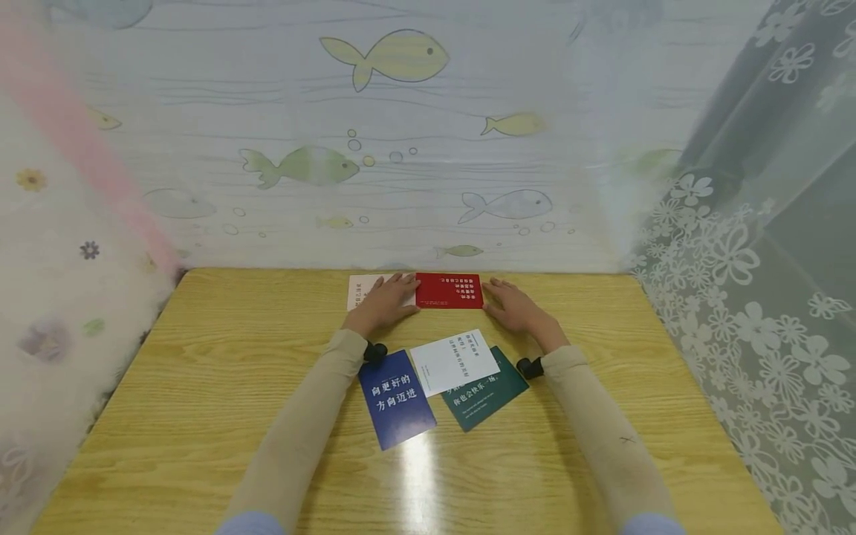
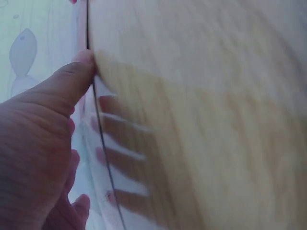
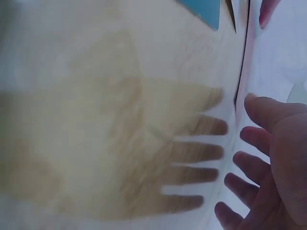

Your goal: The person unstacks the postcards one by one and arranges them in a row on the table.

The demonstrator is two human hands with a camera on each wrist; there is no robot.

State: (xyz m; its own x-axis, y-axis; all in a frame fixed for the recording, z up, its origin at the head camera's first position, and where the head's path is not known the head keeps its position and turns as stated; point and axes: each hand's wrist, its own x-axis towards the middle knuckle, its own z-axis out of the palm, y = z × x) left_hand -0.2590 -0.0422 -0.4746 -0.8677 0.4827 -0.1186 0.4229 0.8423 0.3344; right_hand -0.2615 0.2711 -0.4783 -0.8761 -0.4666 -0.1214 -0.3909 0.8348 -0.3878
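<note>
As both arms reached forward in beige sleeves (image 1: 301,438) with blue fabric at the near ends, they passed on either side of three cards on a wooden counter (image 1: 200,357). Nearest lay the blue card (image 1: 397,401), slightly tilted, with white lettering. Just to its right was a green card (image 1: 491,401), partly covered by a white card (image 1: 455,362) with dark print; the white card's left edge met the blue card. Small black cameras (image 1: 376,352) sat at the wrists.

Beyond these, a red card (image 1: 449,290) lay between the hands, near the counter's far edge. The left hand (image 1: 388,299) lay over part of a pale card (image 1: 357,291), fingers extended, fingertips at the red card's left edge. The right hand (image 1: 513,305) was spread, fingers apart, its fingertips at the red card's right edge. Neither hand gripped anything.

Behind the counter hung a pale sheet (image 1: 401,148) printed with fish and bubbles.
</note>
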